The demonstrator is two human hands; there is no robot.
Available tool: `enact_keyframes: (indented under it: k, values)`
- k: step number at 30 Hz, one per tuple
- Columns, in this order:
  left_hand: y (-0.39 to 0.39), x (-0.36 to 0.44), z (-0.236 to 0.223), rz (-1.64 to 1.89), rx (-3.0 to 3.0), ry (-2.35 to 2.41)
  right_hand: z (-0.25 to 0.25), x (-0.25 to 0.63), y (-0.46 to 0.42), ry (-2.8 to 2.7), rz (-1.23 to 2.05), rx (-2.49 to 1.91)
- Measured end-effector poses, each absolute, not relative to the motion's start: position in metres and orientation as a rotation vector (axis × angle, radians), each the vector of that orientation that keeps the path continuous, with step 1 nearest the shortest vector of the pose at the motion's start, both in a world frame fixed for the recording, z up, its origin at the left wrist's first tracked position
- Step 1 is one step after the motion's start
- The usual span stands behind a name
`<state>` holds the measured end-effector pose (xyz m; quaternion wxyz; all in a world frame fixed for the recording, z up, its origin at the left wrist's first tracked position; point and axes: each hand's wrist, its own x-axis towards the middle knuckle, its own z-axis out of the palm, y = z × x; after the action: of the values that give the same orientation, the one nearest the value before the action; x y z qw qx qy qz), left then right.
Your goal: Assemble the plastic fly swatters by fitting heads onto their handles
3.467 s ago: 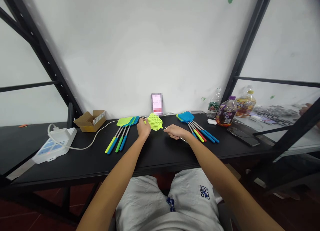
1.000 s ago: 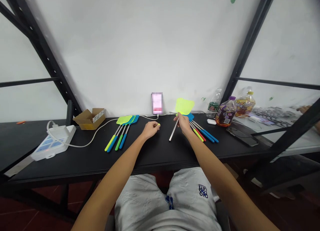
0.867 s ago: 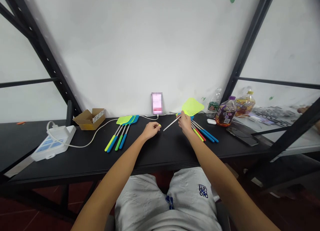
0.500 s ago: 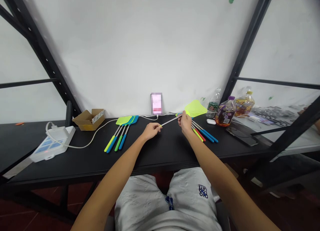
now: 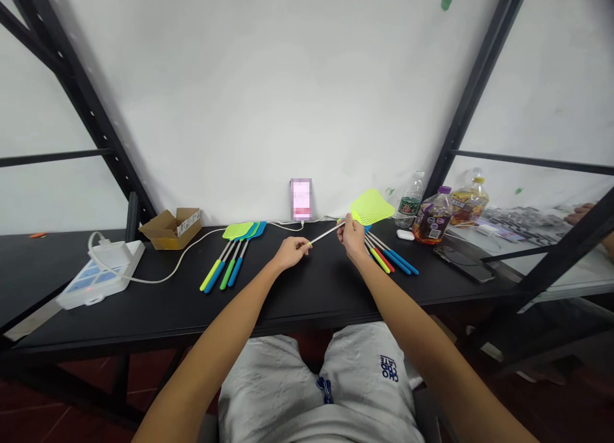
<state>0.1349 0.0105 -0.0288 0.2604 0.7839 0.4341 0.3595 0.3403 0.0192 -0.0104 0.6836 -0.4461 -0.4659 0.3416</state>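
Observation:
A fly swatter with a yellow-green perforated head (image 5: 373, 207) and a thin metal rod is held between my hands above the black table. My left hand (image 5: 291, 252) is closed around the lower end of the rod, hiding most of the handle. Close below the head, my right hand (image 5: 352, 237) pinches the rod. Several more fly swatters (image 5: 393, 256) with blue, red and yellow grips lie just right of my right hand, their heads partly covered. To the left of my left hand, another group of fly swatters (image 5: 235, 257) is fanned out, with yellow, blue and green grips.
A phone (image 5: 301, 200) leans on the wall, plugged into a white cable. On the left are an open cardboard box (image 5: 173, 231) and a power strip (image 5: 103, 275). Bottles (image 5: 433, 216), a white case (image 5: 405, 235) and a dark phone (image 5: 464, 263) occupy the right. Black metal posts flank the table.
My right hand and the swatter's head have shifted slightly left, toward my left hand. The stretch of rod between my hands looks a little shorter. My left hand has barely moved.

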Motion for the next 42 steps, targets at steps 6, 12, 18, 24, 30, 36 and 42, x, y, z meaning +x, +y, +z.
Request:
enact_keyframes:
  k: [6, 12, 18, 24, 30, 36, 42]
  values:
    - [0.011, 0.139, -0.031, 1.001, 2.068, 1.104, -0.015, 0.329, 0.015, -1.076, 0.953, -0.991]
    - [0.009, 0.147, -0.033, 1.025, 2.020, 1.089, -0.020, 0.318, 0.012, -1.245, 1.070, -0.981]
    - [0.002, 0.141, -0.021, 1.281, 2.033, 1.356, -0.024, 0.324, 0.016, -1.630, 0.707, -1.139]
    - [-0.007, 0.110, 0.001, 1.757, 1.958, 1.827, -0.015, 0.350, 0.017, -1.622, 0.121, -1.702]
    - [-0.012, 0.052, 0.009, 1.809, 1.826, 2.228, -0.008, 0.381, 0.017, -1.335, -0.156, -2.147]
    - [-0.015, -0.003, 0.010, 1.370, 1.673, 2.658, -0.009, 0.402, 0.029, -1.224, 0.067, -2.379]
    - [-0.009, -0.016, 0.007, 0.875, 1.521, 2.686, -0.008, 0.411, 0.031, -1.192, 0.208, -2.436]
